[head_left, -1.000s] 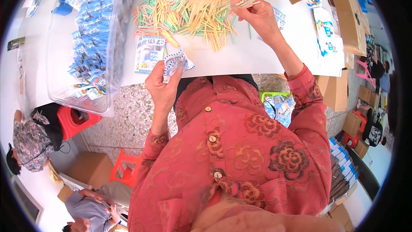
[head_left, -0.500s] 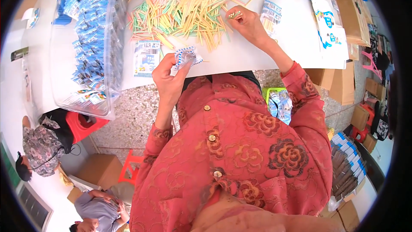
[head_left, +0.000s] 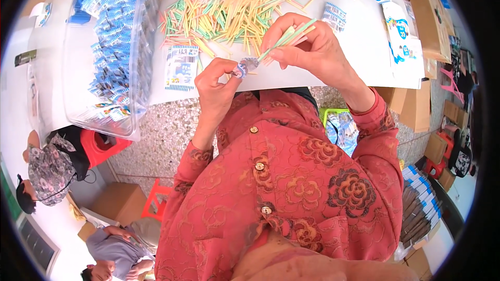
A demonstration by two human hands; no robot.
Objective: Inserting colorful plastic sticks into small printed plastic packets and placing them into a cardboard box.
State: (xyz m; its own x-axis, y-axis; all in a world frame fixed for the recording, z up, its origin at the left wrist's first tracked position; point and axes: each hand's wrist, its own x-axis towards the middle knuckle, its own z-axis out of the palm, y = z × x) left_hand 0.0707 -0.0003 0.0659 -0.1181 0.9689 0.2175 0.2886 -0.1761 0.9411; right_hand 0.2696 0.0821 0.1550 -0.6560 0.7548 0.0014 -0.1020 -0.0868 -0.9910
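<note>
My left hand (head_left: 217, 82) pinches a small blue-and-white packet (head_left: 244, 66) just over the table's near edge. Its mouth is turned toward my right hand (head_left: 310, 52). In the fingers of that hand is a bundle of thin pastel sticks (head_left: 291, 36), green, yellow and pink. The lower ends of the sticks reach the packet's mouth; whether they are inside it I cannot tell. Beyond my hands lies a large heap of similar sticks (head_left: 224, 15). Left of my left hand, a flat blue-and-white packet (head_left: 182, 67) rests on the table.
A clear plastic tub (head_left: 136, 73) full of blue packets stands at the left. Another packet (head_left: 334, 16) lies right of the heap. Cardboard boxes (head_left: 427, 15) line the right side. Two people (head_left: 112, 250) are at the lower left, near red stools (head_left: 101, 145).
My right hand has come from the heap's right side down and toward the packet, bringing the bundle of sticks. My left hand has shifted slightly right and turned the packet toward it.
</note>
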